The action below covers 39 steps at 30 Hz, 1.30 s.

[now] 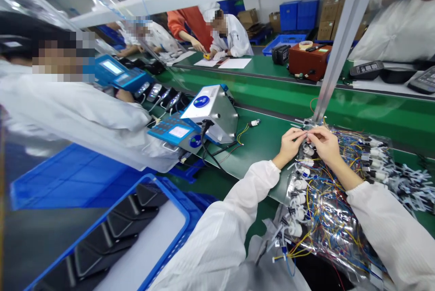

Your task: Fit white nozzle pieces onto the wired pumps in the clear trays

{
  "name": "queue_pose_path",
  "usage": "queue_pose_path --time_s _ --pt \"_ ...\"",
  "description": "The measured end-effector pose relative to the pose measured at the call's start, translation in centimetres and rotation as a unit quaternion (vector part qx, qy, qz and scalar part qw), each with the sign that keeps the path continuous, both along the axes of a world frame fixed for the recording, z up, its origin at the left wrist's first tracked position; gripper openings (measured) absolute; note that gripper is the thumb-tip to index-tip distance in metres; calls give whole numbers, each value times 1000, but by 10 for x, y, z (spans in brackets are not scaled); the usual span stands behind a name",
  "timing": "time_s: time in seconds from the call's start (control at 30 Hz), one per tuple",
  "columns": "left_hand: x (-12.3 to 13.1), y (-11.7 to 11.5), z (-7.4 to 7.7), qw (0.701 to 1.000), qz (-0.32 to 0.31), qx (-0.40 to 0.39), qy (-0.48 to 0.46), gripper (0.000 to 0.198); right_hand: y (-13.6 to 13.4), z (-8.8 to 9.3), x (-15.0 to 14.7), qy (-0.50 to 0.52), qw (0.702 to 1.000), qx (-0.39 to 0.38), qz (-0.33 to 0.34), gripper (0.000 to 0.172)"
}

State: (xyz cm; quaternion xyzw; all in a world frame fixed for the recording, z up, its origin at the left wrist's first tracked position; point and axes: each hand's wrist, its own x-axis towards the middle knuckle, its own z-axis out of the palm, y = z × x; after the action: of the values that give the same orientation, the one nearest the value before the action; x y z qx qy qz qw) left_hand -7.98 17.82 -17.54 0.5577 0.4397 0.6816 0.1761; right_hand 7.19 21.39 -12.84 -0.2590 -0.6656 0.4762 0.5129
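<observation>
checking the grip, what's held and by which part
The left hand and right hand pinch a small white wire connector at their fingertips; the part gripped is hidden.

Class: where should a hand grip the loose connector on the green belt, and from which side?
Probably its stubby plug body, pinched from above: it lies rigid on the belt, while its thin yellow leads trail toward the tester and would flex.

Glossy clear plastic bag, crinkled — holding white plastic connectors; matt green belt; brushed metal tester casing.
</observation>
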Motion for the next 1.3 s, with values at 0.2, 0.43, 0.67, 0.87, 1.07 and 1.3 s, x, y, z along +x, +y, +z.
queue_pose_path --time_s 0.2,0.43,0.67,0.87,1.07,1.3 --pt "2 2 1 999 -14 -9 -50 14 4 -3 1 12 1000 -15 3 20" --pt "1 2 1 995 -35 -32 -90 17 4 -4 0 33 999 -43 2 22" --pt "2 2 -5 985 -65 -77 -138 50 7 -11 1 30 998 -59 5 21" --pt "2 -1 1 982 -71 -74 -160 72 4 -7 0 24 997 -71 11 26" --pt "2 -1 4 981 -65 -69 -167 69 5 -12 0 33 995 -88 23 26" --pt "0 -1 1 983 -56 -72 -161 59 3 -7 0 13 995 -97 25 30"
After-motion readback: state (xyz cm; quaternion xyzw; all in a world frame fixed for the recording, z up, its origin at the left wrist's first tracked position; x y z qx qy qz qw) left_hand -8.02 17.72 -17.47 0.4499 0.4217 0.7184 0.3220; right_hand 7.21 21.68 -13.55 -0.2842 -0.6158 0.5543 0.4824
